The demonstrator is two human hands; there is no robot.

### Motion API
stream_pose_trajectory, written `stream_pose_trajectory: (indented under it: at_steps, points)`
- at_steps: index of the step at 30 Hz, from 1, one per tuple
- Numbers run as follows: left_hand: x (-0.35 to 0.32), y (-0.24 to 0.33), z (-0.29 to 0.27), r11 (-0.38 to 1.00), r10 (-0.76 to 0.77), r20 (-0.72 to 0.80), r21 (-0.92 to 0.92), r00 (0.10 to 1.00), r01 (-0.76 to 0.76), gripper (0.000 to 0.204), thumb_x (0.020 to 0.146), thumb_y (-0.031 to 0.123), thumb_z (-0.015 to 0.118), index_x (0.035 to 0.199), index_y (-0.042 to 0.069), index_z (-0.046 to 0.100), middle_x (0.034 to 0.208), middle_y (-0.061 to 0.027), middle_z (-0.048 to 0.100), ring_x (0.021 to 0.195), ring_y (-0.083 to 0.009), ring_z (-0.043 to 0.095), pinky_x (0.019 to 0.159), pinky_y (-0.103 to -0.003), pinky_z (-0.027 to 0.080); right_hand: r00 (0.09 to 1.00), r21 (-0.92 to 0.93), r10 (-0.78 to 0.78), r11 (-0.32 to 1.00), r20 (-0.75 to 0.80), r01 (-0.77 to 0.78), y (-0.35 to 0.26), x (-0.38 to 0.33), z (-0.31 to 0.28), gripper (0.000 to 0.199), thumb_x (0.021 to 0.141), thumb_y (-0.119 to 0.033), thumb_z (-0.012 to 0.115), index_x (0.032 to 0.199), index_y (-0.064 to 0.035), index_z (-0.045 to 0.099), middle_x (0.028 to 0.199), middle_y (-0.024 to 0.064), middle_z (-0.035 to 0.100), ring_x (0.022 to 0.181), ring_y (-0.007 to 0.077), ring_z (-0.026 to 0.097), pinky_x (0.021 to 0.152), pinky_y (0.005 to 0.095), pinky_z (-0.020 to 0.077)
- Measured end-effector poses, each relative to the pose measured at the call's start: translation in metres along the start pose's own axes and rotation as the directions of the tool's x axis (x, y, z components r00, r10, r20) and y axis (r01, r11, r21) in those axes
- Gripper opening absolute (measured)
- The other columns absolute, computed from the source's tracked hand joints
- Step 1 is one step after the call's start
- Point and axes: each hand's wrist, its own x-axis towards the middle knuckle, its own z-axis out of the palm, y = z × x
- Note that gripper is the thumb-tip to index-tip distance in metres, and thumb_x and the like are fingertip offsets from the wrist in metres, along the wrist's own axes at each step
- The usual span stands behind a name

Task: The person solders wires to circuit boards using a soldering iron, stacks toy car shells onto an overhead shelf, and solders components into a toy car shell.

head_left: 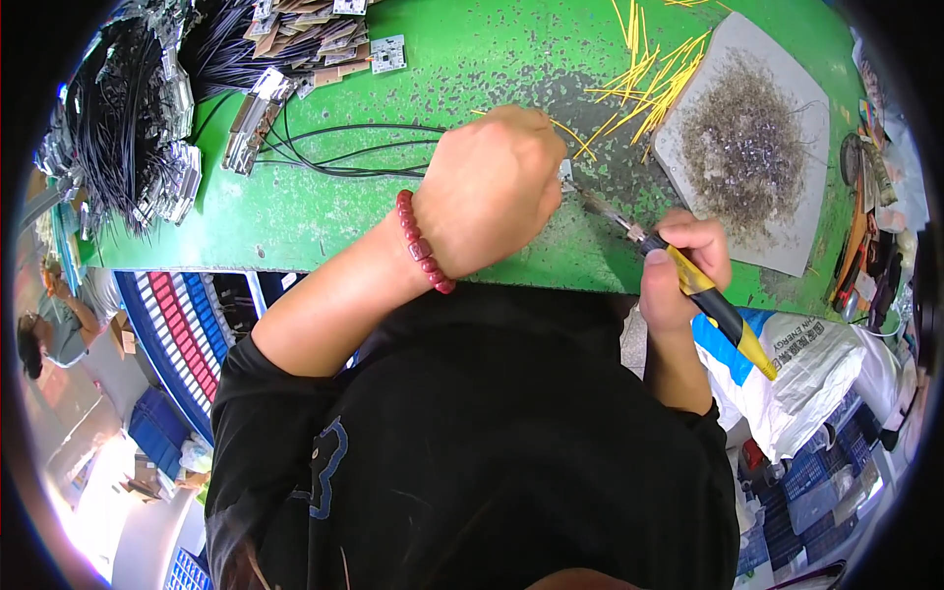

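Observation:
My left hand [497,187], with a red beaded bracelet at the wrist, is closed over the ends of a few thin black cables [364,171]. A small pale piece [565,170] shows at its fingertips; the fingers hide most of it. In a pen-like grip, my right hand [680,264] holds a yellow and black soldering iron [716,307]. Its metal tip points up and left, close to that pale piece; contact cannot be made out. The cables run left to a metal-cased part [258,123] on the green table [315,221].
Bundles of black cables with metal parts [128,118] crowd the left, beside stacked small boards [315,39]. Yellow wires [654,88] lie scattered near a grey plate [728,59] covered in dark debris. Tools [865,206] line the right edge. A white sack [796,364] hangs below.

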Motion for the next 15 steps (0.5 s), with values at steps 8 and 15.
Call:
stream_pose_trajectory:
  at_steps: [8, 15]
  points:
    - [-0.0014, -0.0005, 0.0014, 1.000, 0.011, 0.001, -0.001, 1.000, -0.011, 0.009, 0.071, 0.004, 0.062, 0.069, 0.003, 0.053, 0.074, -0.0101, 0.057, 0.075, -0.0322, 0.057, 0.064, -0.041, 0.048, 0.999, 0.020, 0.008, 1.000, -0.052, -0.007, 0.0022, -0.0043, -0.0015, 0.027, 0.078, -0.015, 0.072, 0.087, -0.0003, 0.051, 0.079, 0.0094, 0.054, 0.067, 0.0115, 0.046, 0.059, 0.0240, 0.0359]
    - [-0.0013, 0.0005, 0.0002, 1.000, -0.006, 0.013, 0.007, 1.000, 0.006, 0.008, 0.071, 0.004, 0.062, 0.069, 0.002, 0.054, 0.073, -0.0101, 0.057, 0.075, -0.0318, 0.057, 0.064, -0.041, 0.048, 0.998, 0.030, 0.015, 0.999, -0.056, -0.013, 0.0026, -0.0049, -0.0012, 0.028, 0.079, -0.017, 0.073, 0.086, -0.0006, 0.051, 0.079, 0.0088, 0.054, 0.066, 0.0110, 0.046, 0.058, 0.0242, 0.0352]
